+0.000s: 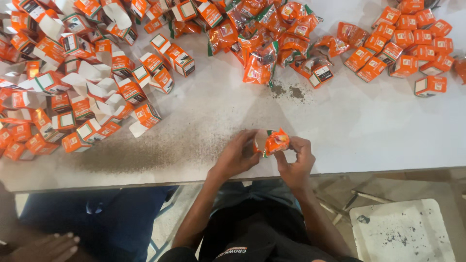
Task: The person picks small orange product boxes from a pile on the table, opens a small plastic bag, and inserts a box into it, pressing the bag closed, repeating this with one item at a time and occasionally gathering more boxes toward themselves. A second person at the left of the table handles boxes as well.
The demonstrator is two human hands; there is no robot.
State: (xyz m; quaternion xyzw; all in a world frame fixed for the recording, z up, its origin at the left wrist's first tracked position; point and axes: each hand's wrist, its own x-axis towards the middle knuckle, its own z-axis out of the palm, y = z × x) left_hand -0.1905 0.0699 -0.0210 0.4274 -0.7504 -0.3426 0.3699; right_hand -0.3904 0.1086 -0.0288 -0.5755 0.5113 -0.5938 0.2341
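Observation:
My left hand (236,155) and my right hand (297,162) meet near the front edge of the white table (369,126). Between them they hold a small orange carton (262,142) with an orange foil sachet (277,141) at its open end. The left fingers grip the carton's white flap side; the right fingers pinch the sachet. How far the sachet sits inside the carton is hidden by my fingers.
A heap of open empty orange cartons (73,82) covers the left of the table. Orange foil sachets (272,39) pile at the top middle, closed cartons (407,43) at the top right. Dark powder (286,91) dusts the surface. Another person's hand (46,247) rests lower left; a white stool (403,233) lower right.

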